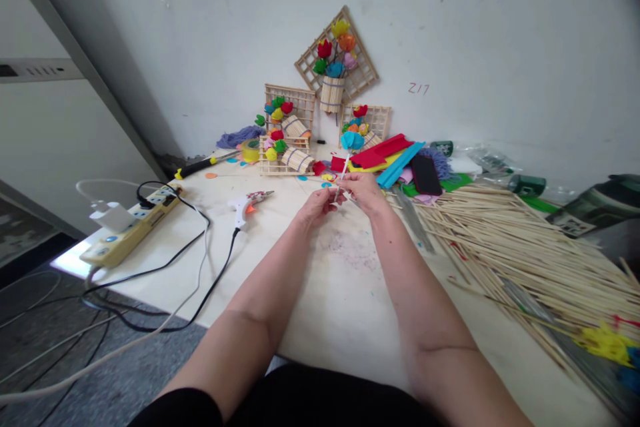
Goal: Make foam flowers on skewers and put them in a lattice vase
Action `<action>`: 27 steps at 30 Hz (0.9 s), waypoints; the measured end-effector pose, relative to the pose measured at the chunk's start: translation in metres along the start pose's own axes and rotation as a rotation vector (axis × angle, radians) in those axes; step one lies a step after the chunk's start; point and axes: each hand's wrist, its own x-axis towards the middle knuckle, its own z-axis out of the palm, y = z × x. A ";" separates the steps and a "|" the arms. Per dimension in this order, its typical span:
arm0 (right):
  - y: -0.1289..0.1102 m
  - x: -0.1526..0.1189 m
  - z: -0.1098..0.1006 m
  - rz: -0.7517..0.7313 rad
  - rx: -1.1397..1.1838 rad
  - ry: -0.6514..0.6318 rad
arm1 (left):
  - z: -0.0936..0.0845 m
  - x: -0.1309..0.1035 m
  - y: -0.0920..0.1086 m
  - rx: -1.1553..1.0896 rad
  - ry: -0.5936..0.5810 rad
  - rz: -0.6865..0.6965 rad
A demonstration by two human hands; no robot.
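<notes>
A blue paper flower [352, 141] stands upright on a thin pale stem [346, 165] above my hands. My left hand [320, 205] is closed, its fingertips pinching the lower part of the stem. Slightly higher, my right hand [364, 192] is closed too, with thumb and finger at the stem. A small whitish strip shows between the hands; how it joins the stem is too small to tell. Behind the flower lean small stick lattices [367, 117] bearing paper flowers and bundled-stick pots.
A white glue gun [243, 209] lies left, its cord trailing to a power strip [131, 225]. Bamboo sticks [530, 233] spread across the right side. Coloured paper [400, 165], a phone [427, 175] and a yellow tape roll [251, 151] lie toward the back. A larger lattice [363, 73] rests against the wall.
</notes>
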 end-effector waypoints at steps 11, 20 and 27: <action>0.008 0.003 -0.002 -0.074 -0.086 -0.058 | 0.000 0.002 0.001 0.055 0.025 -0.018; 0.008 0.006 -0.005 -0.189 -0.150 0.089 | 0.004 0.002 0.001 0.186 0.026 0.027; -0.005 0.000 -0.005 -0.121 -0.099 0.070 | 0.007 0.002 -0.001 0.153 -0.087 -0.013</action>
